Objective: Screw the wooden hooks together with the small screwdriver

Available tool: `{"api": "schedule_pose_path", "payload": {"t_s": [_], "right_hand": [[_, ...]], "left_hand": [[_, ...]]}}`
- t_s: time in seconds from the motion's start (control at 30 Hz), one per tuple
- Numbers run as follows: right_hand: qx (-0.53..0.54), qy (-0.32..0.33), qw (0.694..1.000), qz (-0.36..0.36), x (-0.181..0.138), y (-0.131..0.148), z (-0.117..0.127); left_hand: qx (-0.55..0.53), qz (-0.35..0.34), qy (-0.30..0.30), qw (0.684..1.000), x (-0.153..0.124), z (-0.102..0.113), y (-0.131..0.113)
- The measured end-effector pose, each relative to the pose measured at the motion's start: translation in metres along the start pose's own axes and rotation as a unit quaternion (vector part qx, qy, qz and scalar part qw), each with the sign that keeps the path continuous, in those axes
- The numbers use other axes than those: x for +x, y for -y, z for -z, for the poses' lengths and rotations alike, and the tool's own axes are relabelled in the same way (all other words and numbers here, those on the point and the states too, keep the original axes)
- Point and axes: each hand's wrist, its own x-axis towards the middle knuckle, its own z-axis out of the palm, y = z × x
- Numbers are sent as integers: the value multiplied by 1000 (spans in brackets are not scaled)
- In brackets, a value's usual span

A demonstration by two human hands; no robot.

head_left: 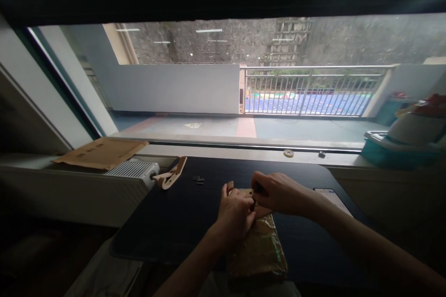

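Note:
My left hand (235,211) is closed around a small light wooden piece (245,192) with a dark hole in it, over the near part of the dark table. Against that piece my right hand (278,190) pinches its fingertips together; whatever they hold is too dark and small to make out. Under and in front of my hands lies a flat block wrapped in shiny brown tape (259,250), reaching toward my lap. To the left, a curved wooden piece (172,177) with holes rests near the table's far edge. Several small screws (198,179) lie beside it.
A phone (333,198) lies on the table's right side, partly behind my right forearm. On the windowsill sit a tape roll (288,153) and a small dark object (321,154). A teal bin (390,151) stands at right; a brown envelope (104,152) covers part of the radiator (134,172).

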Motion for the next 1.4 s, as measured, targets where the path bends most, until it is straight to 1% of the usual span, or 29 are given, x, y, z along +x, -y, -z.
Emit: {"api": "schedule_pose_path", "payload": {"t_s": [0.13, 0.23, 0.3, 0.43, 0.5, 0.6, 0.7, 0.77, 0.9, 1.03, 1.23, 1.4], "right_hand": [[4, -15, 999, -50, 2, -4, -7], [-13, -20, 996, -86, 3, -3, -8], [-22, -9, 997, -71, 3, 0, -3], [-5, 44, 998, 43, 3, 3, 13], [-2, 63, 996, 68, 3, 3, 18], [-17, 65, 997, 45, 6, 2, 17], [-36, 48, 998, -17, 9, 1, 11], [-21, 40, 998, -39, 8, -1, 10], [55, 38, 998, -2, 0, -2, 21], [47, -7, 998, -31, -7, -4, 30], [25, -5, 999, -28, -10, -7, 15], [34, -10, 999, -26, -8, -6, 7]], "left_hand": [[-8, 14, 7, 1000, 1, 1, -2], [-12, 4, 3, 1000, 1, 1, -1], [-13, -3, 1, 1000, 1, 1, 0], [-12, -5, 8, 1000, 1, 1, 1], [-10, -4, 9, 1000, 1, 1, 0], [-14, -2, 0, 1000, 1, 0, -1], [-16, 1, 0, 1000, 1, 0, -1], [-13, 0, 6, 1000, 1, 1, -1], [-14, -8, 19, 1000, 2, 3, 1], [-22, -7, 37, 999, 2, 6, 2], [-18, 5, 44, 999, 3, 6, 2], [-15, -4, 39, 999, 2, 4, 3]]}}
